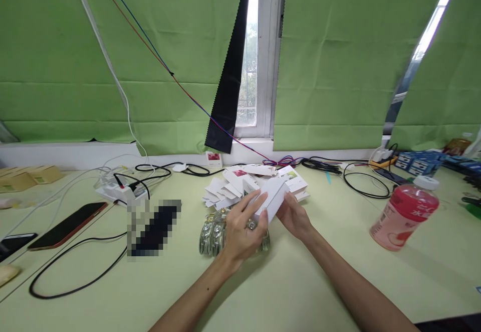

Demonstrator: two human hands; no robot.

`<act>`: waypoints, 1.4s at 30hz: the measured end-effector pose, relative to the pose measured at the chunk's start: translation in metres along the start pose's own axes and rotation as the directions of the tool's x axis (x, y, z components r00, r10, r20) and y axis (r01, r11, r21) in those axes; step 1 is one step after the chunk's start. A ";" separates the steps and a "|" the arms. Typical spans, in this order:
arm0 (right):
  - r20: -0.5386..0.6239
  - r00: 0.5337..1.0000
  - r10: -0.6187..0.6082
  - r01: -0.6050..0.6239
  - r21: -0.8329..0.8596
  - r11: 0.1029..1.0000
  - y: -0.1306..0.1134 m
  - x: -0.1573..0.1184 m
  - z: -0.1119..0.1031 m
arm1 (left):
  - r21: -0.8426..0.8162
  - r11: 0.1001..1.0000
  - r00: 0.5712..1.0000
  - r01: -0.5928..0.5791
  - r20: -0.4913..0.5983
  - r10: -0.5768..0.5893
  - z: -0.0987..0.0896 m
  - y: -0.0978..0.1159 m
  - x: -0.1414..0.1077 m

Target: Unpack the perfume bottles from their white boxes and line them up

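Several tan cardboard boxes (pixel 32 176) sit on the counter (pixel 330 292) at the far left of the carton pile (pixel 220 191). Nearer the person, and also well to its left, lie a dark phone (pixel 17 244) and a red-edged smartphone (pixel 68 225), perhaps laid there to leave both hands room. Left of the pile, the white power strip (pixel 124 191) has plugs in it, presumably near the wall side so that its leads reach; an object just in front of it is pixelated past naming.

On the near side of the pile stands a row of clear-wrapped bundles (pixel 212 234), packed side by side, which probably keeps them upright and easy to reach; their contents I cannot tell.

The left hand (pixel 242 229) is over these bundles, its fingers clamped on a small white carton (pixel 274 199) from the left, thumb on the near face. The carton is tilted in the air, in front of the pile's right part, likely to bring its right end to the other hand. There the right hand (pixel 296 216) has its fingers closed on that end, partly hidden behind it.

Well right of the pile, a pink-labelled drink bottle (pixel 404 216) stands capped, perhaps kept out of elbow range. Beyond it are blue boxes (pixel 421 162).
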State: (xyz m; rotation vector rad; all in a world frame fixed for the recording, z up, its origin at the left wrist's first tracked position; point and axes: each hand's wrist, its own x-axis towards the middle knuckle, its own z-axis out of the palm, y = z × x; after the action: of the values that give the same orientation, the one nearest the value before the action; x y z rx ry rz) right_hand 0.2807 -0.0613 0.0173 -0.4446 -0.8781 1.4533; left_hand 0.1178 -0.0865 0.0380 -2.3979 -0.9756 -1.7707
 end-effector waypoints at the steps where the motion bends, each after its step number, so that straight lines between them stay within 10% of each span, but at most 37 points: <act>1: 0.017 1.000 -0.007 0.007 -0.006 1.000 0.000 0.001 0.000 | -0.022 1.000 1.000 0.017 -0.002 -0.017 -0.001 0.000 0.001; 42: 0.109 0.989 0.100 -0.111 0.101 0.989 -0.010 0.000 -0.007 | 0.050 0.999 0.998 -0.002 0.056 -0.001 -0.002 -0.002 0.002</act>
State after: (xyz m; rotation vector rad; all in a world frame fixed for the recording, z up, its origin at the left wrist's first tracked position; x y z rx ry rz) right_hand 0.2921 -0.0611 0.0204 -0.3423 -0.8647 1.6246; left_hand 0.1158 -0.0845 0.0396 -2.4300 -1.0123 -1.6669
